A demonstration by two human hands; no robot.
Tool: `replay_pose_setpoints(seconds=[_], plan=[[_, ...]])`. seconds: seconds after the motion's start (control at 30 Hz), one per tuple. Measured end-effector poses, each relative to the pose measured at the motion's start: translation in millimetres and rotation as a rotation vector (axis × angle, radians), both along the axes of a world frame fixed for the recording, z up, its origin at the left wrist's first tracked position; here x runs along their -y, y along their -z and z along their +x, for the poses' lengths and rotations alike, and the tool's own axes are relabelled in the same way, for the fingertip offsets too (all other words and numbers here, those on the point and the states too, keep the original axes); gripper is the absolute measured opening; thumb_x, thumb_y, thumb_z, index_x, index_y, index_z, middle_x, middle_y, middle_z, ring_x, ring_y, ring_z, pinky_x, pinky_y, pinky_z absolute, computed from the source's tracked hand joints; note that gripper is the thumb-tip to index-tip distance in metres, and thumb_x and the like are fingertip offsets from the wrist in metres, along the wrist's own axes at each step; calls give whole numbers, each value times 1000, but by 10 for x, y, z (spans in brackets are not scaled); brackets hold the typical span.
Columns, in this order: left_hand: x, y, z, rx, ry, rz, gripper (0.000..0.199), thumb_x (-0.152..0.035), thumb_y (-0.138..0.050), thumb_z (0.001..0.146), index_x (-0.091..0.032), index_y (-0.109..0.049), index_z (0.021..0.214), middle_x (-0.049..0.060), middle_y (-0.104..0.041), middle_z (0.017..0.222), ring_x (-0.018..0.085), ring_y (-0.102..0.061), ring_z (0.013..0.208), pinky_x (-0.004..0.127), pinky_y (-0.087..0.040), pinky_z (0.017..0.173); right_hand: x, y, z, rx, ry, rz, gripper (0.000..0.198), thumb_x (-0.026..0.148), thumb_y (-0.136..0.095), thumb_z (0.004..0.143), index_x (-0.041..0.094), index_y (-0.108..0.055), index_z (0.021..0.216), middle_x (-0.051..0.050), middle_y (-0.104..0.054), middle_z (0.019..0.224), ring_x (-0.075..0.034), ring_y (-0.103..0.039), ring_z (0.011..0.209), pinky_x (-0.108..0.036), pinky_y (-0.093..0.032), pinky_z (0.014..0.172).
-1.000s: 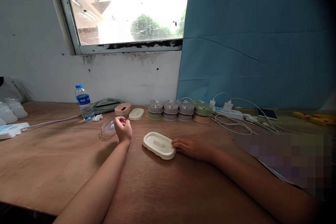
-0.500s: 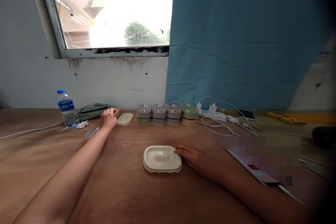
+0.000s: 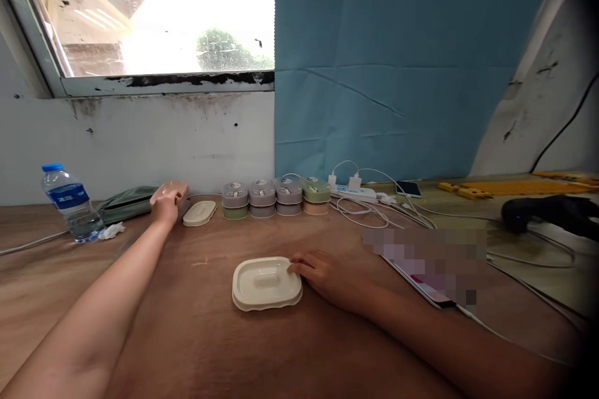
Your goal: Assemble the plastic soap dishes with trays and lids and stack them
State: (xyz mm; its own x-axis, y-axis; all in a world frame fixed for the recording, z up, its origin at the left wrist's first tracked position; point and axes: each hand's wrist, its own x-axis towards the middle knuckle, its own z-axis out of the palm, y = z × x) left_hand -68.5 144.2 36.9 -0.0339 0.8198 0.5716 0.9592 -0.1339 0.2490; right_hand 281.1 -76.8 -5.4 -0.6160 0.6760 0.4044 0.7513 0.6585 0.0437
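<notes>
Cream plastic lid (image 3: 266, 285) lay flat, handle recess upward, on the near middle of the tabletop (image 3: 224, 346). Taking this lid as the clock center, the right hand (image 3: 322, 274) reached in from 3 o'clock, its fingertips resting on the rim at 2 o'clock; whether the thumb gripped underneath could not be told. The left hand (image 3: 165, 209) extended toward 10 o'clock and held a pink plastic piece (image 3: 175, 189), tilted; its exact form was partly hidden by the fingers. A second cream lid (image 3: 200, 213) lay at 11 o'clock, just beside the pink piece.

Status, by judgement: four two-tier boxes, including the green-topped box (image 3: 316, 194), stood stacked in a row from 11 to 1 o'clock. The pink piece and both cream lids were separate, with nothing joined between them. Remaining work could not be determined.
</notes>
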Motion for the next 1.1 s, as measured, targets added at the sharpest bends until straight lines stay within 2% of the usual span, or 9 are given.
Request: replay_pose_setpoints(seconds=[0.1, 0.2, 0.33, 0.43, 0.5, 0.67, 0.93, 1.03, 1.1], plan=[[372, -115, 172, 148, 135, 199, 24, -15, -51, 71, -19, -54, 95, 5, -65, 89, 17, -60, 84, 27, -44, 79, -16, -6, 5, -57, -1, 33, 29, 13, -33, 87, 20, -54, 106, -10, -56, 108, -20, -52, 99, -38, -44, 84], [953, -150, 362, 278, 503, 267, 22, -24, -58, 71, -21, -54, 92, 1, -64, 83, 15, -60, 76, 25, -47, 71, -6, -16, -39, -157, 19, 72, 32, 15, -39, 84, 22, -49, 113, -12, -41, 124, -23, -42, 113, -42, -40, 91], [1623, -42, 530, 287, 974, -28, 9, -22, -55, 75, -18, -57, 83, 2, -64, 79, 14, -60, 75, 27, -48, 72, 52, -23, -204, -355, 78, 58, 54, 22, -50, 76, 23, -32, 126, -12, -18, 135, -28, -23, 125, -45, -32, 98], [1807, 107, 597, 289, 1125, -193, 10, -19, -54, 76, -18, -57, 85, 4, -64, 83, 14, -59, 76, 26, -48, 71, 85, -21, -320, -437, 68, -59, 74, 28, -58, 68, 21, -21, 131, -13, -13, 135, -29, -14, 128, -46, -28, 100], [1805, 205, 626, 281, 1166, -248, 11, -19, -54, 76, -18, -58, 86, 3, -63, 81, 13, -59, 75, 26, -48, 71, 96, -31, -349, -417, 30, -163, 76, 30, -61, 66, 21, -22, 131, -13, -14, 136, -29, -15, 128, -45, -28, 100], [1747, 327, 657, 294, 1214, -263, 13, -19, -53, 77, -18, -59, 89, 3, -64, 81, 14, -59, 76, 29, -46, 78, 119, -100, -286, -263, -51, -338, 55, 29, -65, 64, 24, -47, 116, -11, -21, 136, -31, -22, 126, -45, -28, 99], [1862, 296, 717, 243, 1275, -255, 18, -20, -54, 75, -18, -57, 93, 5, -64, 92, 15, -59, 84, 27, -47, 77, 96, -117, -206, -236, -61, -350, 48, 25, -62, 67, 26, -53, 114, -9, -24, 138, -29, -30, 124, -42, -31, 98], [1680, 274, 565, 222, 1121, -113, 26, -22, -55, 74, -19, -54, 100, 6, -62, 98, 17, -57, 92, 30, -45, 83, 89, -134, -192, -196, -71, -337, 48, 28, -61, 69, 26, -52, 116, -9, -26, 138, -28, -29, 124, -43, -31, 98], [1471, 262, 354, 216, 854, 36, 22, -22, -51, 75, -20, -54, 97, 6, -61, 97, 18, -56, 93, 32, -43, 85, 90, -145, -176, -166, -83, -328, 48, 30, -60, 71, 26, -50, 118, -9, -26, 139, -28, -28, 125, -43, -30, 99]])
